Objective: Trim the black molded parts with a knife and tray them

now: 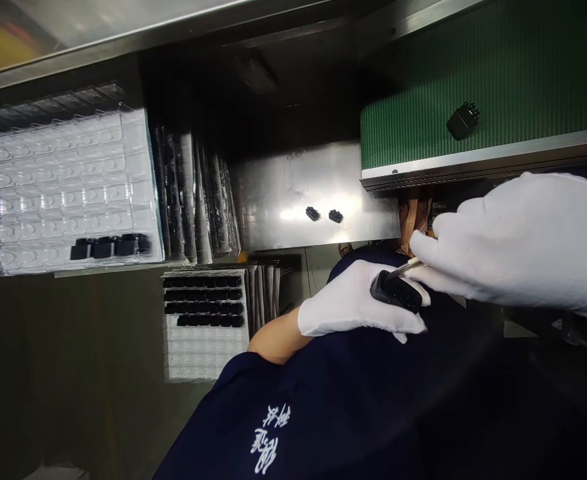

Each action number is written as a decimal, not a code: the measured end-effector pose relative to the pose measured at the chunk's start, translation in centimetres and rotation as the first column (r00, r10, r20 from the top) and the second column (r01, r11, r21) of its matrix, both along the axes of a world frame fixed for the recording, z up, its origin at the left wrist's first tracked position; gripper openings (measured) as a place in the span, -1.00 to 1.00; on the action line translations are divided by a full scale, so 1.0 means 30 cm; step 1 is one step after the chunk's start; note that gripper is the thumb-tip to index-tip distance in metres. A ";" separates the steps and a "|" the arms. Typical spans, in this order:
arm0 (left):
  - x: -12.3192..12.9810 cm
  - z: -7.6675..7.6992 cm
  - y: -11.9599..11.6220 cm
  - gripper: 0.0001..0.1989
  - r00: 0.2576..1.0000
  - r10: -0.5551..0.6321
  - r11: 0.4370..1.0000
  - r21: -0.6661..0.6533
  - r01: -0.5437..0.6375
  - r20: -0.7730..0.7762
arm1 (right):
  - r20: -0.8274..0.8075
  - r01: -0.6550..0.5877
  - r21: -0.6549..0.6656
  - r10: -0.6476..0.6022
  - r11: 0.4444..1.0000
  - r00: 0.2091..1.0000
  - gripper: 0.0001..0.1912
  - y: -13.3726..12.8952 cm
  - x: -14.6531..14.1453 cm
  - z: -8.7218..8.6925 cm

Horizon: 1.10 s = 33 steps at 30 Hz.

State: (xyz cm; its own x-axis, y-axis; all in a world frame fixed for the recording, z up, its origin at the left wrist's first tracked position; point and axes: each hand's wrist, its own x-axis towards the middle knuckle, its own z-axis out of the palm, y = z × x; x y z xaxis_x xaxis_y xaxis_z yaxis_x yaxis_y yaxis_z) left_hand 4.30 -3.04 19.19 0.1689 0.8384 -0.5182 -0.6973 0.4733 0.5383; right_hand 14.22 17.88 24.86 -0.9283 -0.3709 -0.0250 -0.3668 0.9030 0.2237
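Note:
White gloves cover both hands. My left hand [356,300] is closed round a black plastic part [397,293] in front of my dark blue shirt. From the right, my right hand [513,247] pinches a thin pointed tool [407,267], its tip touching the upper side of that part. Two small black pieces [312,213] lie apart on the steel surface [273,230] above my left hand. Another black part [463,121] with small prongs rests on the green ribbed belt [413,133] at the upper right.
At the left, a clear compartment tray [63,180] holds several black parts in its lowest row. Below it, another tray [206,350] has several filled rows. More trays [198,193] stand stacked beside them. A metal edge [488,162] borders the belt.

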 end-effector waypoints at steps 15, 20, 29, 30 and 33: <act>-0.008 -0.002 0.000 -0.59 0.999 -0.014 1.000 0.011 0.014 -0.036 | 0.072 -0.044 -0.209 0.060 0.977 0.996 -0.46 0.013 -0.023 0.018; -0.010 0.002 0.001 -0.61 1.000 -0.007 1.000 0.004 0.007 -0.020 | 0.074 -0.026 -0.220 0.044 0.975 0.996 -0.53 0.017 -0.022 0.020; -0.012 0.006 0.009 -0.64 1.000 0.014 1.000 -0.019 -0.014 -0.001 | 0.044 -0.080 -0.134 0.086 0.988 0.995 -0.63 -0.005 -0.020 0.026; -0.011 0.006 0.009 -0.65 1.000 0.016 1.000 -0.019 -0.016 0.001 | 0.037 -0.091 -0.132 0.096 0.987 0.995 -0.64 -0.006 -0.020 0.027; -0.010 0.006 0.008 -0.65 1.000 0.023 1.000 -0.016 -0.023 0.000 | 0.023 -0.098 -0.120 0.101 0.988 0.995 -0.66 -0.009 -0.021 0.025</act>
State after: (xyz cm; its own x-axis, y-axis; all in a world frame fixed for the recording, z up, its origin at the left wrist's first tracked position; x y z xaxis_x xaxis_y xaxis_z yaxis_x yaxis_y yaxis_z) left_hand 4.01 -2.80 19.38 0.1499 0.8336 -0.5316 -0.7080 0.4658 0.5308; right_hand 13.60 17.61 25.60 -0.8861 -0.4634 -0.0019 -0.4610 0.8811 0.1053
